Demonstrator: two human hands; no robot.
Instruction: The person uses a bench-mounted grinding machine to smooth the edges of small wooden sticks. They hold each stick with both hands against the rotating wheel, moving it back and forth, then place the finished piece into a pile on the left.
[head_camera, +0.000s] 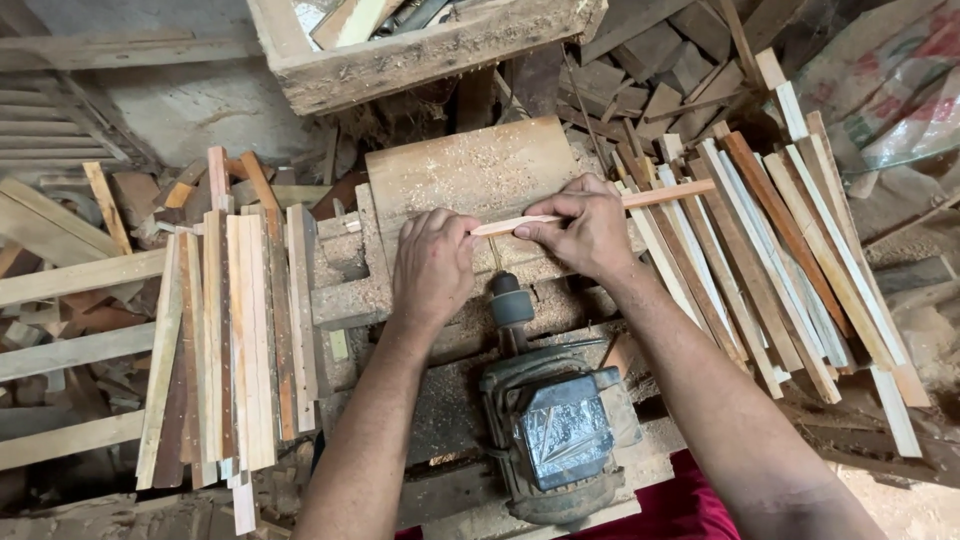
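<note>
Both hands pinch one thin wooden strip (590, 205): left hand (432, 265) at its near tip, right hand (583, 228) mid-length, pressing it onto the sawdust-covered desk (470, 170). One electric motor (555, 425) sits at six o'clock. Two stacks of slats flank: one (235, 340) at nine o'clock, another (780, 270) at three. One wooden crate (420, 50) at twelve.

Single head view, steeply downward (perhaps slightly forward), close above the sawdust-covered workbench (470, 170).

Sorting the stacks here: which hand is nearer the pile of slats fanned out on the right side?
Right. The right hand grips the thin strip beside that pile of slats; the left hand presses the strip's other end, farther away.
</note>
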